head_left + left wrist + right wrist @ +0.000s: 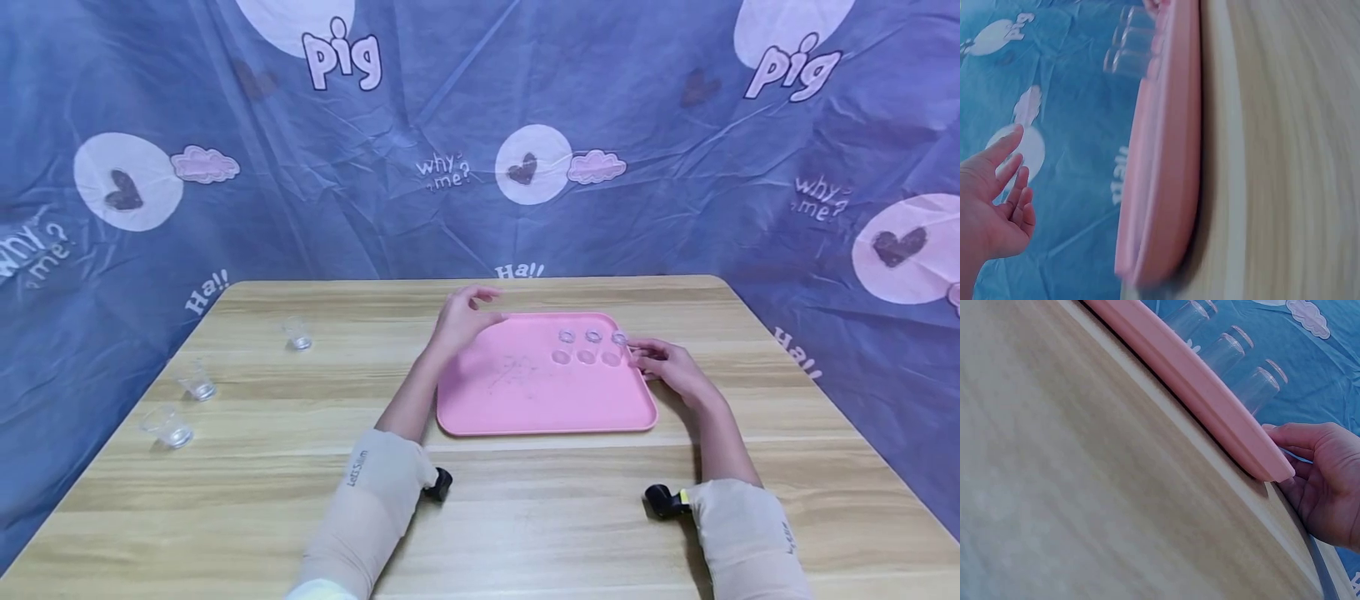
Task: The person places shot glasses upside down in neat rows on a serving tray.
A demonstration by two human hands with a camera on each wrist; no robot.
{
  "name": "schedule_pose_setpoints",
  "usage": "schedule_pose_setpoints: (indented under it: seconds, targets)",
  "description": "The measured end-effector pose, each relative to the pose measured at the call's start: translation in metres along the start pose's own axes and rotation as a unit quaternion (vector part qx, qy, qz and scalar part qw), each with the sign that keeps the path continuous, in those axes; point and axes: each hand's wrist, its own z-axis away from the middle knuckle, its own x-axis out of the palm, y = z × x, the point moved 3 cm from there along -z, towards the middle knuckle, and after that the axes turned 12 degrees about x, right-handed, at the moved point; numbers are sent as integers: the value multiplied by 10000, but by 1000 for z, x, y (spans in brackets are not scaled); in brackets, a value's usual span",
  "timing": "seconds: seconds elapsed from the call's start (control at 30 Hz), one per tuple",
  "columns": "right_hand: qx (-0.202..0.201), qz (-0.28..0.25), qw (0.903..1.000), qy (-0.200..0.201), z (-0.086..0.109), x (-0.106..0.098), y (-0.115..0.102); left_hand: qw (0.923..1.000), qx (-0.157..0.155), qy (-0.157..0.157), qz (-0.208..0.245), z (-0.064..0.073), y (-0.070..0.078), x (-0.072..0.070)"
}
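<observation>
A pink tray lies on the table, a row of three small clear glasses on its back right part. They look upside down, thick bases up: left glass, middle glass and right glass. My right hand grips the tray's right edge, thumb by the rim and fingers curled at its side in the right wrist view. Its index fingertip is close to the right glass. Over the tray's back left corner, my left hand hovers with fingers loosely spread, holding nothing; the left wrist view shows it apart from the tray.
On the table's left side stand three more clear glasses: a back one, a middle one and a front one. A blue printed cloth hangs behind the wooden table and along its sides.
</observation>
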Motion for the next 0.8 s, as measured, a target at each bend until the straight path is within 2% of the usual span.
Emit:
schedule_pose_setpoints:
  seconds: [0.33, 0.53, 0.8]
  targets:
    - [28, -111, 9999, -44, 1, 0, 0, 9970, 217, 732, 86, 16, -16, -66]
    - [0, -191, 9998, -50, 1, 2, 0, 9913, -35, 1313, 98, 30, -29, -113]
    - [34, -78, 10000, -34, 1, 0, -1, 9814, -377, 1841, -395, 52, -52, -162]
